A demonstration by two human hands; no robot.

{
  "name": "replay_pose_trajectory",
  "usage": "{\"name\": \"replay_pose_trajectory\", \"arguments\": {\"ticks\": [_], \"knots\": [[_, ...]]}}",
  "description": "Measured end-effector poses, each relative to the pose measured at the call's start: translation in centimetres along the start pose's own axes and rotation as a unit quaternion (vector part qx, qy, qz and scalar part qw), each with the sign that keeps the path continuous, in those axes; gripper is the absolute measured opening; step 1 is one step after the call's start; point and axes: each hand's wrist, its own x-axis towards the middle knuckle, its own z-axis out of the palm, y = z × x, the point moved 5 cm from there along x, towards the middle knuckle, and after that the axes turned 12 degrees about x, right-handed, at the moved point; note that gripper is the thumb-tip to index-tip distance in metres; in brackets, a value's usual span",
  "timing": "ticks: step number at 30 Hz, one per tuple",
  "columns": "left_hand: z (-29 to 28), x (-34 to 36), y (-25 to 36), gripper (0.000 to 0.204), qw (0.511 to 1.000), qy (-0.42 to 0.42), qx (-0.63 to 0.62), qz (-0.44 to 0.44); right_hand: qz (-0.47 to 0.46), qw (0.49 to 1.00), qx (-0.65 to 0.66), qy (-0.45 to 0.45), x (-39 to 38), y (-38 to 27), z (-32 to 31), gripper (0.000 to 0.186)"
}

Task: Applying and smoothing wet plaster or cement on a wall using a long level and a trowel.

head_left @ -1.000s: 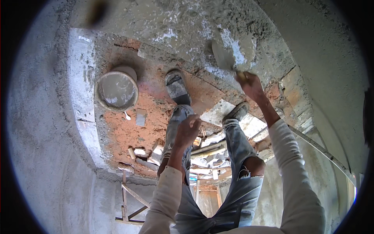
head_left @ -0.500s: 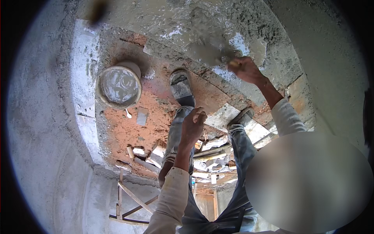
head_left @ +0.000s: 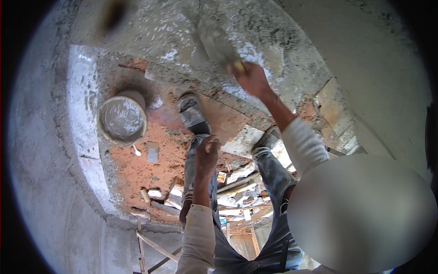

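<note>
My right hand (head_left: 253, 80) grips the light handle of a trowel (head_left: 216, 42). Its blade, blurred by motion, lies over wet grey mortar (head_left: 157, 34) spread across the far surface. Above my left shin, my left hand (head_left: 207, 154) hangs with its fingers curled in, and nothing shows in it. To the left stands a round bucket (head_left: 101, 125) holding grey, watery liquid, out of reach of both hands where they are now.
My feet, in grey-smeared shoes (head_left: 193, 113), stand on reddish dirt and slabs. A small white scoop-like piece (head_left: 137, 151) and a grey tile (head_left: 153, 152) lie near the bucket. Broken rubble (head_left: 237, 187) fills the ground between my legs. Timber pieces (head_left: 155, 246) stand behind, lower left.
The trowel and my right hand have swept left and slightly away from me over the mortar. My left hand has dropped a little closer. The whole view has shifted.
</note>
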Motion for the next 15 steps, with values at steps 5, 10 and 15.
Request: {"name": "replay_pose_trajectory", "arguments": {"ticks": [5,10,15], "knots": [[0.9,0.3,1.9,0.033,0.998,-0.008,-0.056,-0.013,0.149,0.975,-0.157,0.056,-9.4,13.7,-9.9,0.038],[-0.2,0.4,1.7,0.033,1.0,-0.007,-0.007,-0.006,0.051,0.979,-0.198,0.009,3.6,-2.1,-7.7,0.048],[0.1,0.5,2.1,0.032,1.0,-0.007,0.025,-0.003,-0.057,0.95,-0.306,0.003,9.1,-10.4,-2.2,0.044]]}}
